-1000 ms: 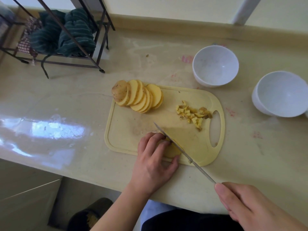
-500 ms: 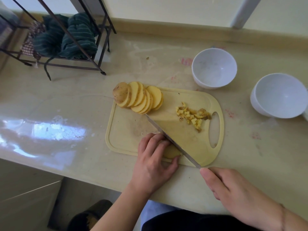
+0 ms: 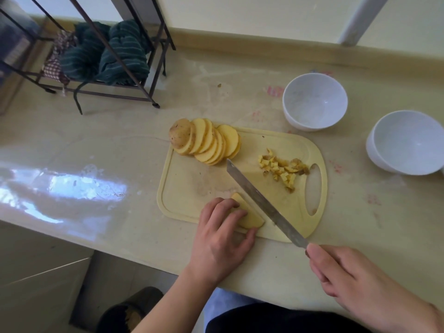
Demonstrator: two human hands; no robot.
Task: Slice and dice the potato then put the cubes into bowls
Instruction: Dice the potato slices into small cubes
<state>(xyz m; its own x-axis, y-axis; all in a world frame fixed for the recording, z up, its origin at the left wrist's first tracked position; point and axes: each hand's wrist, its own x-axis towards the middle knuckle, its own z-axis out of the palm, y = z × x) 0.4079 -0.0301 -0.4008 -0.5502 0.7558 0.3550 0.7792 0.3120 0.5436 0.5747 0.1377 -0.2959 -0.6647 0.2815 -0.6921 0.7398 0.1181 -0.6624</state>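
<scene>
A pale yellow cutting board (image 3: 187,188) lies on the counter. A fanned row of potato slices (image 3: 206,140) sits at its far left corner, and a small heap of potato cubes (image 3: 282,168) lies near the handle hole. My left hand (image 3: 223,231) holds a potato slice (image 3: 248,216) down at the board's near edge with curled fingertips and thumb. My right hand (image 3: 348,282) grips the handle of a long knife (image 3: 262,203), whose blade runs diagonally along the slice's right side. Two white bowls, one at the back (image 3: 314,102) and one at the right (image 3: 406,143), stand beyond the board.
A dark metal rack (image 3: 115,68) with green striped cloths stands at the back left of the counter. The counter's near edge runs just below the board, with a dark bin (image 3: 127,311) on the floor beneath.
The knife has slid forward across the board, its tip now near the slice row. My right hand moved closer to the board. More of the held slice shows beside my left hand.
</scene>
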